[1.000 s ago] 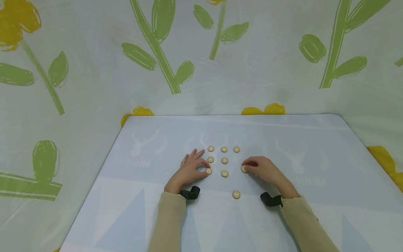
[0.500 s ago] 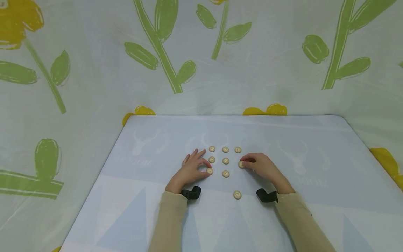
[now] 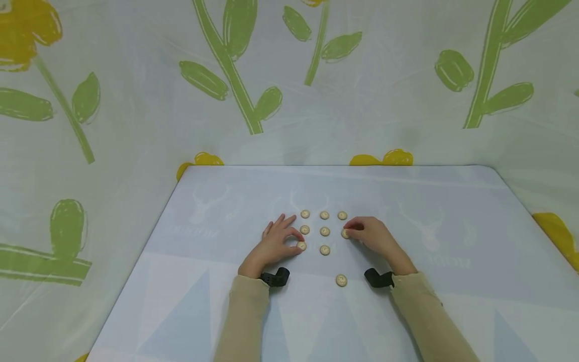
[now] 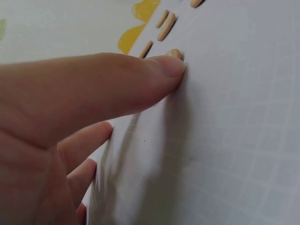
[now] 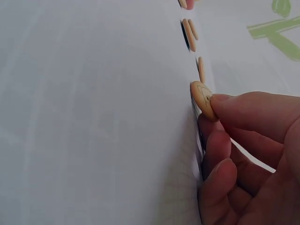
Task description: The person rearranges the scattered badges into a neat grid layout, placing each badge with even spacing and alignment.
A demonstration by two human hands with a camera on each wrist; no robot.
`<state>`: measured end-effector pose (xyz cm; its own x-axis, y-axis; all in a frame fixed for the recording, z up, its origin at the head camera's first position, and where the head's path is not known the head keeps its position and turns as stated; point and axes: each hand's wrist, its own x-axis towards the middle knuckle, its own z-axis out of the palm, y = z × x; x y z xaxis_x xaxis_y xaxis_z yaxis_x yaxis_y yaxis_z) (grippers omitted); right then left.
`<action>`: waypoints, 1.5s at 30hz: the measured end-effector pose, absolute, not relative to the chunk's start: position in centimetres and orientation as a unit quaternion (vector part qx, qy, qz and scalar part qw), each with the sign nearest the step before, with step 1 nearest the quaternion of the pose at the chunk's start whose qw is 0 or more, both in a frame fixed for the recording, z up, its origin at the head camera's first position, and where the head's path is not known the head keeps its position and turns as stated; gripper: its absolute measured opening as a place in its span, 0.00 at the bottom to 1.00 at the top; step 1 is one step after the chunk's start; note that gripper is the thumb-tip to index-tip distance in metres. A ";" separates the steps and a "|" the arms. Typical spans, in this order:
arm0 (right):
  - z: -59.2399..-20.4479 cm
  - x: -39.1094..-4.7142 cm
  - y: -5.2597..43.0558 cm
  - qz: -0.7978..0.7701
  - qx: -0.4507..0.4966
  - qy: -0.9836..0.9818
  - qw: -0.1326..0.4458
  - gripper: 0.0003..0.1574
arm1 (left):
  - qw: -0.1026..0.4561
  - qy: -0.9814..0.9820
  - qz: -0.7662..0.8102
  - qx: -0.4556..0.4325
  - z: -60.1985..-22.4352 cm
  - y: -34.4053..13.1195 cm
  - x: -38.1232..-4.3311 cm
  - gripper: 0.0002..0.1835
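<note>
Several round wooden buttons lie on the table in rows. With thumb and index finger, my left hand (image 3: 273,245) pinches the near-left button (image 3: 301,246), its other fingers spread beyond. In the left wrist view the thumb covers most of that button (image 4: 174,53). My right hand (image 3: 377,236) pinches another button (image 3: 345,233) at the right end of the middle row. The right wrist view shows this button (image 5: 201,98) tilted up between thumb and fingers, low over the surface. Between the hands lie the middle button (image 3: 324,231) and the near-middle button (image 3: 324,250).
A far row holds a left button (image 3: 305,214), a centre button (image 3: 324,215) and a right button (image 3: 342,215). One loose button (image 3: 341,280) lies nearer me. The pale patterned table (image 3: 181,301) meets a flower-printed backdrop (image 3: 149,100) at its far edge.
My right hand has moved left and away from me, bringing its button level with the middle row. The left hand keeps its pinch, and the view has shifted slightly.
</note>
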<state>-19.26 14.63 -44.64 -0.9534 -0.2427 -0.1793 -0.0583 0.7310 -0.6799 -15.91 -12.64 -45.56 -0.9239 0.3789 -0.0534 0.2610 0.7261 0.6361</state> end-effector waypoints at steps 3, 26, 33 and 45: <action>-44.8 -19.4 14.4 -0.354 -0.080 0.924 0.124 0.10 | 0.090 0.924 0.329 0.174 -45.5 -12.6 -15.9 0.07; -44.6 -19.2 14.3 -0.350 -0.081 0.926 0.113 0.14 | 0.085 0.922 0.334 0.175 -45.5 -12.6 -15.8 0.07; -44.9 -19.0 14.3 -0.338 -0.092 0.927 0.133 0.16 | 0.088 0.922 0.336 0.171 -45.5 -12.6 -15.7 0.07; -45.0 -19.1 14.3 -0.329 -0.101 0.932 0.115 0.14 | 0.086 0.923 0.334 0.172 -45.5 -12.6 -15.8 0.07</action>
<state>-19.10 14.28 -44.99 -0.9533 -0.2641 -0.1468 -0.1133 0.7630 -0.6364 -15.76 -12.59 -45.48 -0.9260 0.3750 -0.0436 0.2600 0.7172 0.6465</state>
